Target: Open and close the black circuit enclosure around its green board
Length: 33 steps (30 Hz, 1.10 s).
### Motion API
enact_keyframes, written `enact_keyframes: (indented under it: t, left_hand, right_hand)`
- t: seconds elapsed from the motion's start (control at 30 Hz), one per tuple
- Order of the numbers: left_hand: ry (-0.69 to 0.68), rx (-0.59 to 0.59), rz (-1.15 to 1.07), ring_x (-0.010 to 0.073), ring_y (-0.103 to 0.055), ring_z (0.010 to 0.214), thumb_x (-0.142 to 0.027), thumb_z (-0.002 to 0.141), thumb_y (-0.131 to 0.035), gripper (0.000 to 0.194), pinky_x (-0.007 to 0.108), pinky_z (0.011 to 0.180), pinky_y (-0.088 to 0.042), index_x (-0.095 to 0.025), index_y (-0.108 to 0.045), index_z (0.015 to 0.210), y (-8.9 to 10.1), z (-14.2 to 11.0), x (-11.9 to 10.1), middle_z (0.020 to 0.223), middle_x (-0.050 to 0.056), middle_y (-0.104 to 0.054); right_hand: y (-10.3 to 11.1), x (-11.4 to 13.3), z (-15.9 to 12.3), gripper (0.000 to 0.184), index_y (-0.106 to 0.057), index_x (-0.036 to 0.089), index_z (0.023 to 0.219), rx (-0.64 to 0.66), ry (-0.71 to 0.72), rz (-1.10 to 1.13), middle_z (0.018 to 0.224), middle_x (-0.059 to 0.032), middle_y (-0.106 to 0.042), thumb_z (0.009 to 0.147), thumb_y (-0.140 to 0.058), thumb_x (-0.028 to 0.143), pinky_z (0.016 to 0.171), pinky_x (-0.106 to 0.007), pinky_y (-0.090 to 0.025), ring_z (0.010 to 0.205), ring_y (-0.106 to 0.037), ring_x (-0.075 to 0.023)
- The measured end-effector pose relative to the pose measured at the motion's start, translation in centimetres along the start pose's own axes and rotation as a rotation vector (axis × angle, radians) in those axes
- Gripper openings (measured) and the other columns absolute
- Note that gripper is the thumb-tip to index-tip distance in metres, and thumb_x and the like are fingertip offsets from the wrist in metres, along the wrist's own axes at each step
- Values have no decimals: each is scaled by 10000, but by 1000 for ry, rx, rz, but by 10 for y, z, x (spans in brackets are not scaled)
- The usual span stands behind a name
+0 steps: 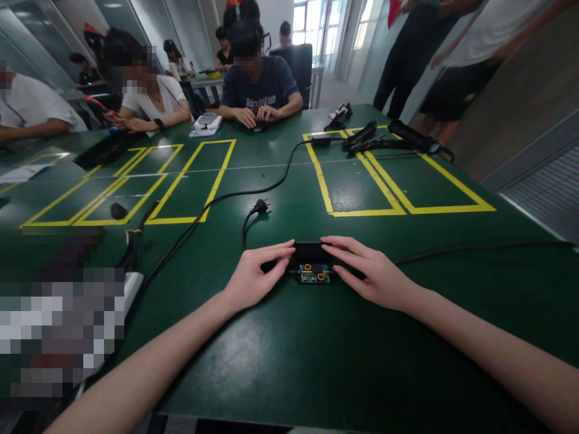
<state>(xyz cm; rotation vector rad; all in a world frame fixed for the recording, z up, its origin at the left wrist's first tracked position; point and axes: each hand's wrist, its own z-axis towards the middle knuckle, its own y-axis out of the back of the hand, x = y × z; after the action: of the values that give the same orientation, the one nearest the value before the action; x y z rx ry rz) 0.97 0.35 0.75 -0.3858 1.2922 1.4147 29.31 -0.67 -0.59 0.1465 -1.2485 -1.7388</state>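
A small circuit board (309, 278) with copper-coloured ring coils sits in the lower shell of a black plastic case on the green table, in front of me. Just behind it, the black case cover (309, 249) is tilted up, its inner side facing me. My left hand (259, 276) pinches the cover's left end between fingers and thumb. At the other end, my right hand (374, 272) grips the cover the same way, its thumb close to the board's right side. Coloured wires show at the board's ends. A black power plug (260, 207) lies beyond my left hand.
A black cable (244, 193) crosses the table (253, 374) to an adapter (321, 140). Another cable (479, 248) runs right. Yellow tape outlines (367, 213) mark the tabletop. Black tools or cables (407, 137) lie far right. Several people sit opposite; others stand right.
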Motion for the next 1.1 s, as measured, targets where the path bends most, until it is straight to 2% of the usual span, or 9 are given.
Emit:
enact_keyframes:
  t: [0.13,0.37,0.53,0.8,0.93,1.1]
  left_hand:
    - [-11,-20,2,273,-771,1140,-212,968,-636,227,474,1066,-616,-182,-807,1113,0,0,0,1246,99,-784]
    - [41,-8,-85,235,-808,1001,-196,963,-614,309,407,967,-662,-162,-736,1244,-1,-1,-2,1200,104,-798]
    - [59,-6,-67,235,-809,970,-195,961,-619,285,385,940,-660,-155,-730,1220,0,-1,-4,1094,92,-819]
    - [37,-5,-68,216,-802,960,-204,949,-637,279,352,923,-660,-156,-738,1204,-1,0,-4,1117,94,-815]
    - [31,-10,-66,211,-795,962,-222,959,-632,253,356,940,-654,-152,-750,1171,-1,0,-4,1084,91,-820]
    - [22,2,-35,202,-788,922,-236,985,-602,232,332,883,-650,-157,-759,1136,1,1,-6,1034,81,-824]
  right_hand:
    - [3,1,2,510,-524,278,1530,9,14,7,1446,-130,-642,1028,-512,192,1061,-470,-603,1285,-673,-272]
    - [3,0,1,502,-503,271,1532,-21,45,6,1425,-136,-642,1037,-519,191,1034,-445,-619,1270,-677,-258]
    - [5,2,1,466,-519,272,1508,-36,45,13,1376,-128,-673,1052,-478,183,967,-407,-646,1207,-708,-239]
    - [7,4,2,405,-573,244,1440,-61,115,-10,1299,-130,-707,1050,-493,172,884,-364,-659,1125,-731,-221]
    - [8,5,3,389,-602,219,1399,-106,170,-15,1244,-134,-726,1038,-490,127,839,-326,-655,1072,-740,-202]
    - [8,5,3,385,-615,207,1366,-135,211,0,1202,-133,-739,1024,-485,86,823,-300,-645,1041,-743,-186]
